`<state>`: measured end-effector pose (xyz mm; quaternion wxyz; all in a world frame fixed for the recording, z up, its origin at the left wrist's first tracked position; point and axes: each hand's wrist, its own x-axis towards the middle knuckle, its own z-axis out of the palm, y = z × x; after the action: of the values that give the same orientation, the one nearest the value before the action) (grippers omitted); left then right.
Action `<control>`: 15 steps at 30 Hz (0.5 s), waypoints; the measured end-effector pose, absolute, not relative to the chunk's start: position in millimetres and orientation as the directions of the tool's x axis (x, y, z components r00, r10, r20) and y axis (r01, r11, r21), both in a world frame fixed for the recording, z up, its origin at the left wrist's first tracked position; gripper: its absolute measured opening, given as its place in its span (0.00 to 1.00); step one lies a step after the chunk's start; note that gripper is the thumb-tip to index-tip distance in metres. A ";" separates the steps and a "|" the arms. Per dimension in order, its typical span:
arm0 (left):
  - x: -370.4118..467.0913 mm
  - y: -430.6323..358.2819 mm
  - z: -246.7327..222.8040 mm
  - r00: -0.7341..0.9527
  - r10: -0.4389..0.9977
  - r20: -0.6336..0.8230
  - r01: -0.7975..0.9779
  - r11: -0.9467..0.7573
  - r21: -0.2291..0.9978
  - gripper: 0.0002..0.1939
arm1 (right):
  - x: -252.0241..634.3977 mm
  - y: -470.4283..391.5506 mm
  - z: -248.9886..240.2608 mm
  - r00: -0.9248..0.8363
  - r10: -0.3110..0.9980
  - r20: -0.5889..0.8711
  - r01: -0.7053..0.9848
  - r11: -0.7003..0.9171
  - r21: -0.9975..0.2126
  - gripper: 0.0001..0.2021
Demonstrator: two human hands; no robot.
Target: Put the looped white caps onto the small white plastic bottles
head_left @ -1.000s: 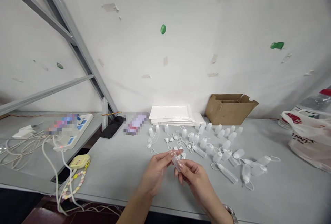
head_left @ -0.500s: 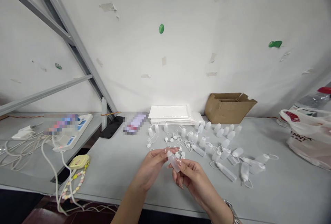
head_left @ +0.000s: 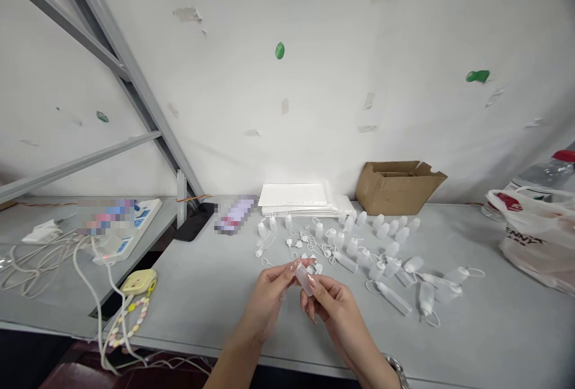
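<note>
Between left hand and right hand — bottle, tilted, pinched

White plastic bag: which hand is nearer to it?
Right. The right hand is left of the white plastic bag, clear of it; the left hand is farther left. Both hold one small bottle.

We see a translucent, milky-white bottle and more frosted-white bottles against a grey worktop. We find white caps, a plain brown box, a black phone, a pale-yellow case, beads in pink, white and yellow — and a white bag with dark lettering, a red lid and green patches on the white wall.
</note>
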<state>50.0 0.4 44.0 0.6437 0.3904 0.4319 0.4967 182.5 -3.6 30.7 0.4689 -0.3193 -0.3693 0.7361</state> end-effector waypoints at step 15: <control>42.6 12.3 29.0 0.181 0.983 -0.026 0.127 0.003 0.992 0.21 | 193.7 -2.8 29.7 -0.436 0.886 -0.157 -0.500 -0.384 -0.777 0.18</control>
<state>42.6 12.3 29.0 0.5149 0.5706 0.4861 0.4159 193.7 -2.8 29.7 0.4446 -0.2906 -0.3325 0.7793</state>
